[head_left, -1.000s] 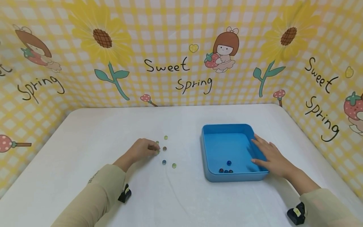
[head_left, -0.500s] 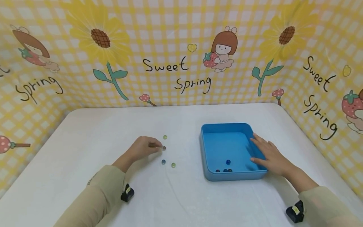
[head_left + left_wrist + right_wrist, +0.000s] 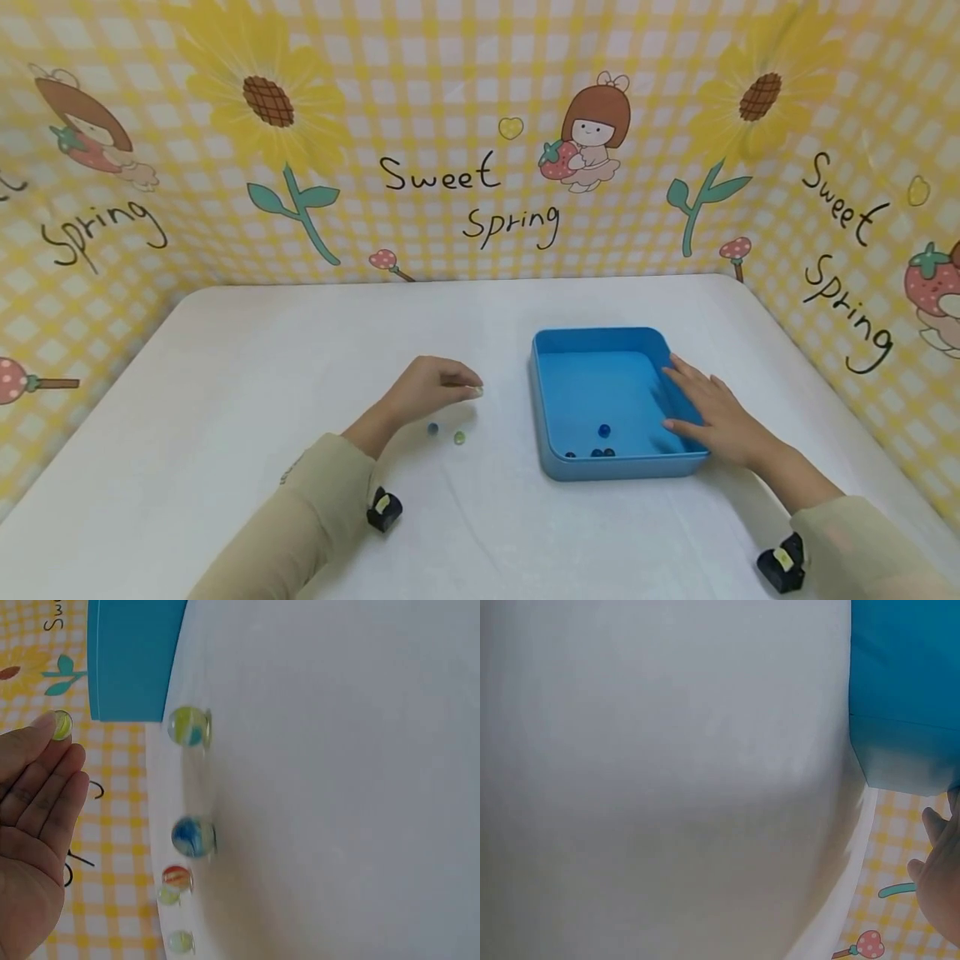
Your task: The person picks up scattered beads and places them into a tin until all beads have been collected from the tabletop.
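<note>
My left hand pinches a clear marble with a yellow-green swirl between thumb and fingertips, raised over the table left of the blue box. On the cloth below this hand lie a blue-swirled marble and a yellow-green marble. The left wrist view also shows an orange-striped marble and two pale green ones farther off; the hand hides these in the head view. My right hand rests with spread fingers on the box's right rim.
Inside the box, several dark marbles sit near the front wall, among them a deep blue marble. A white cloth covers the table. Yellow checked fabric stands round the back and sides.
My left hand has picked up a marble from the group on the cloth and moved right with it toward the box. In the box, a dark marble has rolled left. My right hand stays put.
</note>
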`<state>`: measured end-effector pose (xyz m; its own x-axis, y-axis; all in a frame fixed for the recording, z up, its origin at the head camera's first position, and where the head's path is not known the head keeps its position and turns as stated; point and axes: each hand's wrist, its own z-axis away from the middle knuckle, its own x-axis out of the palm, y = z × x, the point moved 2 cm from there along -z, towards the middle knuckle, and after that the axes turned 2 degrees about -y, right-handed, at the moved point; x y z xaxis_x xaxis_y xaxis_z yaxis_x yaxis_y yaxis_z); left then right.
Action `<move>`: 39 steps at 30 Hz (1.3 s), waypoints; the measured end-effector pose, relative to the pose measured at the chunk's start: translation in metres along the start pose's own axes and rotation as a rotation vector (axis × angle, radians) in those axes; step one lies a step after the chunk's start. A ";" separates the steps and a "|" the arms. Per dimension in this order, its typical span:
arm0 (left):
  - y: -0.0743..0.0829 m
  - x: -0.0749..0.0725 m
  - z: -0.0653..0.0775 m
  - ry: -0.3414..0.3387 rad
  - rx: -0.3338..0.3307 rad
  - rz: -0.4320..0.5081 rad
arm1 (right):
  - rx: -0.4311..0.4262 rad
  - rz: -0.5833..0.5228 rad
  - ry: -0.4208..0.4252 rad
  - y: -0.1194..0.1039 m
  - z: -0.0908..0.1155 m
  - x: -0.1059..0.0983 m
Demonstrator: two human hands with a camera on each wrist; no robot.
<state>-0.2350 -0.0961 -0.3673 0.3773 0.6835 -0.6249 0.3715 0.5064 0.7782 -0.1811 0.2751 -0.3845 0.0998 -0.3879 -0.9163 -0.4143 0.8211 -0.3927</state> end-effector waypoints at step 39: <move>0.077 0.075 -0.060 -0.188 0.237 0.016 | -0.028 0.014 0.017 0.003 0.001 0.002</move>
<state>-0.2290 0.0252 -0.3504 0.5270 0.5703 -0.6302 0.5431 0.3444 0.7658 -0.1817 0.2776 -0.3874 0.0783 -0.3834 -0.9203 -0.4411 0.8145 -0.3769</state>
